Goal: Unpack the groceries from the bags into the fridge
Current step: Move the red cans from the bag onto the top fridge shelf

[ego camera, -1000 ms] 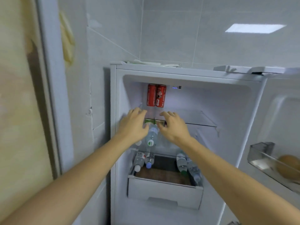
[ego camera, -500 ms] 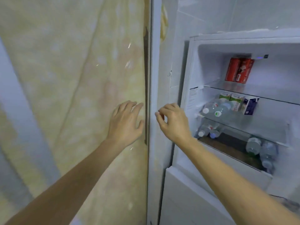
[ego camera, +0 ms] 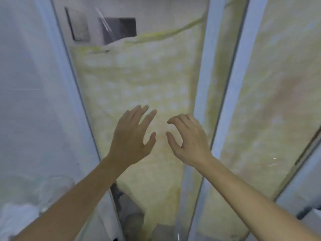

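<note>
Head view shows your left hand [ego camera: 132, 134] spread and your right hand [ego camera: 188, 139] loosely curled, both empty, at frame centre before a yellow curtain [ego camera: 139, 80]. Neither fridge nor bags appear. Reaching blind risks striking the pale frame post [ego camera: 224, 108] at right.

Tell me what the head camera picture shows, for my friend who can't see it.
Two bare hands reach forward holding nothing: the left hand has straight, spread fingers and the right hand has loosely curled fingers. Behind them hangs a pale yellow dotted curtain between white-blue vertical frames. The picture is blurry, and no fridge or groceries are in view.
</note>
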Demonstrator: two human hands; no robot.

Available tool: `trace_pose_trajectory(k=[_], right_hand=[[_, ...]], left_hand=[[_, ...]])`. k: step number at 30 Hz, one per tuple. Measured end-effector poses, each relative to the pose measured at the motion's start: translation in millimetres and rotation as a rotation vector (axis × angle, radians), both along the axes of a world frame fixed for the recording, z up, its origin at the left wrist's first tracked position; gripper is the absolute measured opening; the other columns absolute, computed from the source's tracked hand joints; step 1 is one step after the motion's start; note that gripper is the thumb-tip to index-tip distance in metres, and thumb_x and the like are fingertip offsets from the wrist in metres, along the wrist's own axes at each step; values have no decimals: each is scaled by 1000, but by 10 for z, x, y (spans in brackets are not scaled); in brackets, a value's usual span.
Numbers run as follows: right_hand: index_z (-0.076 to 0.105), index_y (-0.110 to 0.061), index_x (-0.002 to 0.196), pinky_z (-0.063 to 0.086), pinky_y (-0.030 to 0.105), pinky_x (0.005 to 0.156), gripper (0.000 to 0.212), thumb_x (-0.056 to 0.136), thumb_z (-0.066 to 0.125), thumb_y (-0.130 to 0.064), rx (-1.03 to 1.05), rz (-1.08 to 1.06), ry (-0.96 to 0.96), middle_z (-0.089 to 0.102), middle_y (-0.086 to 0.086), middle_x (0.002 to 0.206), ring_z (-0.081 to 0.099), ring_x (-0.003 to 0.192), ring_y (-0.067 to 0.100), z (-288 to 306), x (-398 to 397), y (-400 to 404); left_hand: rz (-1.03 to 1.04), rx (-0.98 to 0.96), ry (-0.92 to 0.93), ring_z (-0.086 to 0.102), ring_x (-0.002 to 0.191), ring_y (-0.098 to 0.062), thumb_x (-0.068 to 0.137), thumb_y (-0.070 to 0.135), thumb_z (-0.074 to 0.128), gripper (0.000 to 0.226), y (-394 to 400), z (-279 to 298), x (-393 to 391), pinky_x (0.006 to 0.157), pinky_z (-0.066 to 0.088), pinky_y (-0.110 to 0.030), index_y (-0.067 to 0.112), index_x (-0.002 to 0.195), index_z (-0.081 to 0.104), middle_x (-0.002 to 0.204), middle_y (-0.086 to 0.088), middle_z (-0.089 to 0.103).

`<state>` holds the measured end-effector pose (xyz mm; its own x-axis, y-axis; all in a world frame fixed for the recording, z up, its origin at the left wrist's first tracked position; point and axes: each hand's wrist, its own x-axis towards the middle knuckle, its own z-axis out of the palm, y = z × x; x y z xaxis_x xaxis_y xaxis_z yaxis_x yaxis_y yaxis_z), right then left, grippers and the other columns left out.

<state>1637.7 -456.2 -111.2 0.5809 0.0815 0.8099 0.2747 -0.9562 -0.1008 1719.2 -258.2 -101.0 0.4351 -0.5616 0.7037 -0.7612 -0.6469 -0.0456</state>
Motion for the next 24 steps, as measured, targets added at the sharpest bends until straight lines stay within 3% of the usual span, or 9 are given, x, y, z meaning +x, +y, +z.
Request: trace_pose_trajectory(k=[5, 8, 13, 18, 24], right_hand=[[56, -17, 141, 47, 44, 99, 49, 99, 60, -41, -1, 166, 161, 54, 0, 146, 49, 134, 24, -284, 670, 1209], [51, -17, 146, 44, 42, 106, 55, 99, 56, -46, 7, 270, 225, 49, 2, 153, 44, 140, 25, -485, 1017, 1883], [54, -13, 141, 47, 41, 105, 50, 99, 56, -41, 14, 459, 373, 55, 5, 143, 50, 133, 28, -1065, 1393, 2902], [57, -18, 132, 53, 38, 90, 44, 94, 48, -37, -10, 678, 622, 58, 0, 131, 51, 122, 23, -1868, 1664, 3796], [67, -11, 117, 53, 41, 84, 25, 93, 60, -13, -26, 897, 871, 67, 5, 111, 61, 106, 29, -2891, 1991, 4729]], left_hand=[[239, 11, 130, 35, 149, -30, 97, 47, 48, 66, 1506, -361, 265, 119, 31, -51, 23, 157, 37, 160, -6, 40], [362, -9, 183, 33, 149, -29, 96, 47, 48, 67, 2297, -606, 331, 120, 28, -50, 23, 157, 36, 161, -6, 40], [607, -66, 326, 34, 148, -29, 93, 46, 50, 67, 3403, -1113, 223, 118, 24, -44, 23, 155, 40, 159, -6, 42], [867, -190, 524, 44, 136, -29, 89, 42, 50, 66, 4216, -1870, -13, 103, 44, -47, 18, 150, 45, 148, -6, 51], [1124, -357, 768, 56, 112, -32, 89, 30, 48, 45, 4621, -2889, -241, 87, 53, -49, 14, 129, 62, 121, -5, 63]])
